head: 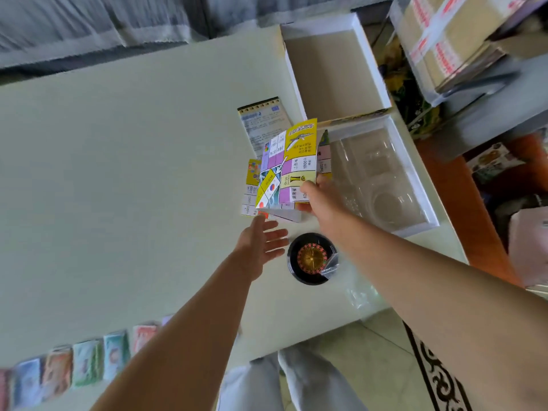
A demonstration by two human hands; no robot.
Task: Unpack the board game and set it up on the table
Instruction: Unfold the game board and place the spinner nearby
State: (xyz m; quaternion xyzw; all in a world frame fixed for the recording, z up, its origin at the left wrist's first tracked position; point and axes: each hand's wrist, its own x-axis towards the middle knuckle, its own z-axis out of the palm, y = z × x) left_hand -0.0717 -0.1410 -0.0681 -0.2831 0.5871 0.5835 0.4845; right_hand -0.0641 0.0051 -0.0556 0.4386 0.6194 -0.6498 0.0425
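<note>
Paper game board [284, 170], half unfolded, hangs just beyond the roulette wheel [311, 258], pinched by the right hand [318, 197]; left hand [261, 241] spread, empty, beside its corner. One-handed tugging could tear a crease.

1. Roulette wheel [310, 258]: small, black-rimmed, gold centre, lying flat.
2. Game board [284, 170]: colourful, partly unfolded, tilted in the air just beyond the wheel, pinched by the right hand [318, 197].
3. Rule sheet [261, 123]: flat, beyond the wheel, partly behind the board.
4. Empty box half [335, 69]: open, far beyond the wheel.
5. Box tray [382, 173] with clear insert: beyond the wheel, to its right.
6. Paper-money stacks [86, 360]: in a row, well left of the wheel.
</note>
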